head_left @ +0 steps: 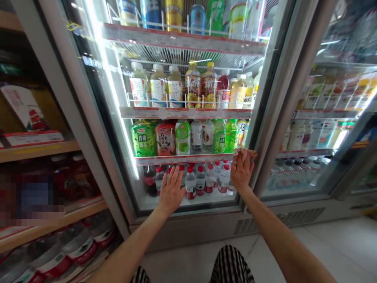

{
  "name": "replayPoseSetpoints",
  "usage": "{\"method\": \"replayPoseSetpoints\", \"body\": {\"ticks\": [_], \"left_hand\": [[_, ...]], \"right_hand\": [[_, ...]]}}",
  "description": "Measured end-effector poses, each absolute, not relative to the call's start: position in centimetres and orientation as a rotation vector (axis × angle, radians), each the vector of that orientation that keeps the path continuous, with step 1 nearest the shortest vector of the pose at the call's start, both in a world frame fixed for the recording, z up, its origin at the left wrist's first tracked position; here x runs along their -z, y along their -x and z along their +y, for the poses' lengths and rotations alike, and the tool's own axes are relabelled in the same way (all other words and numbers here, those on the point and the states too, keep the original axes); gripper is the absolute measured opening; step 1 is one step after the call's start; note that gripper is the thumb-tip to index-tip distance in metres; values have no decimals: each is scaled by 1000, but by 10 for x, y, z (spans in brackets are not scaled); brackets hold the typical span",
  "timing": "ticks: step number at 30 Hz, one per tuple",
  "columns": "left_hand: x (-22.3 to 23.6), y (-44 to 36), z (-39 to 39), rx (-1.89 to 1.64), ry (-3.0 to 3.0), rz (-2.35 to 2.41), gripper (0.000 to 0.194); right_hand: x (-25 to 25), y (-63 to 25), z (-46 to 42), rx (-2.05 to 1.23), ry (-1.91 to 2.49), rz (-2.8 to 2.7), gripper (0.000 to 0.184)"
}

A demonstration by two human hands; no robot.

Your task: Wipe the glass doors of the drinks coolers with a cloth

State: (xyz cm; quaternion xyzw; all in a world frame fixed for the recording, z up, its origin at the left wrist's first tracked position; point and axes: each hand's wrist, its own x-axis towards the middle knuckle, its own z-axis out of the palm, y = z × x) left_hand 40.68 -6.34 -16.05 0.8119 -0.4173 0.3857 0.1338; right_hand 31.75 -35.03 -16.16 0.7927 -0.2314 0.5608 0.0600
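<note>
My right hand [242, 173] presses a crumpled, pinkish-brown cloth [250, 153] against the lower right side of the glass cooler door [212, 202], near the door's frame. The fingers lie over the cloth and hide part of it. Lower left of it, my left hand [171, 192] is open with its fingers stretched toward the glass. It holds nothing, and I cannot tell whether it touches the door. Behind the glass, small red-capped water bottles [190, 183] stand on the bottom level, partly hidden by my left hand.
Lit shelves behind the door carry tea bottles [176, 86], green drink bottles [143, 138] and cans [198, 19]. Another cooler door [306, 173] adjoins on the right. At left stands a wooden shelf [44, 151] with packs and large bottles. My knees in striped trousers [231, 265] are below.
</note>
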Motion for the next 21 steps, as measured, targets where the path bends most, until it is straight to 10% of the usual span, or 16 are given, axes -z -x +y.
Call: {"method": "replayPoseSetpoints", "body": {"ticks": [21], "left_hand": [[147, -440, -6, -1131, -2445, -875, 57]], "right_hand": [[135, -365, -224, -1230, -2609, 231, 59]]}}
